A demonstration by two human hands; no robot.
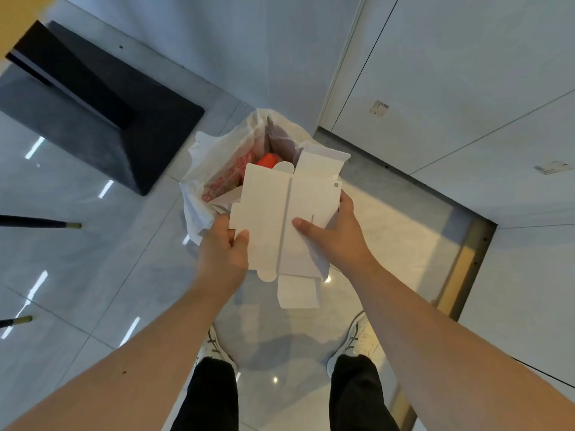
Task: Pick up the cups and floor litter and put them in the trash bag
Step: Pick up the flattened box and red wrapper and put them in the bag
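A flattened white cardboard box (280,213) is held over the mouth of a white plastic trash bag (202,169) that stands on the floor. My left hand (224,250) grips the box's lower left edge and also seems to pinch the bag's rim. My right hand (329,231) holds the box's right side, thumb on top and fingers behind. Inside the bag I see a red object (268,160) and red-printed wrapping (230,178). The box hides much of the bag's opening.
A black pedestal base (102,119) stands on the glossy tiled floor at the upper left. Two thin dark legs (40,225) poke in from the left. White cabinet panels (451,88) run along the right. My feet in white shoes (357,340) are below.
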